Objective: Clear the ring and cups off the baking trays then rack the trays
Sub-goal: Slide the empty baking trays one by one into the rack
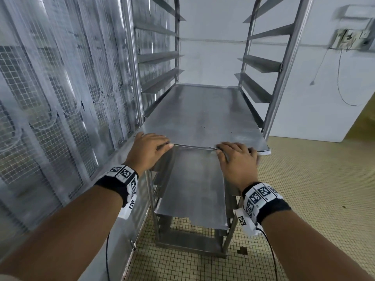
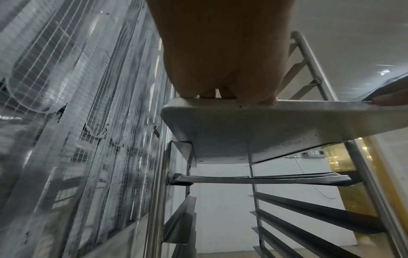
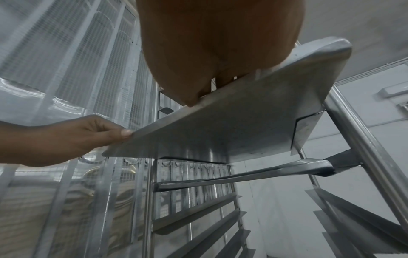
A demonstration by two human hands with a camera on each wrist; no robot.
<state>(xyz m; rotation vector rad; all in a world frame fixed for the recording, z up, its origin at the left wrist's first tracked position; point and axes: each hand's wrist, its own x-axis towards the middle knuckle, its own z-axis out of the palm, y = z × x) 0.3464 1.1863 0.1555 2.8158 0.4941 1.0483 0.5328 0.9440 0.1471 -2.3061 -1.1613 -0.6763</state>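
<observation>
A bare steel baking tray (image 1: 203, 118) lies on a pair of runners in the metal rack (image 1: 284, 57), its near edge sticking out toward me. My left hand (image 1: 150, 151) grips the near left corner, fingers on top and thumb against the rim. My right hand (image 1: 235, 157) holds the near edge further right, fingers over the top and thumb under the rim. The wrist views show the tray (image 2: 243, 132) (image 3: 232, 122) from below with each hand (image 2: 220, 61) (image 3: 216, 43) over its rim. A second tray (image 1: 194, 189) sits on lower runners. No ring or cups are in view.
A wire-mesh partition (image 1: 60, 98) covered in plastic runs close along the rack's left side. Behind the rack is a white wall (image 1: 213, 57), with a socket box and hanging cables (image 1: 349, 37) to the right. Tiled floor (image 1: 304, 179) lies open on the right.
</observation>
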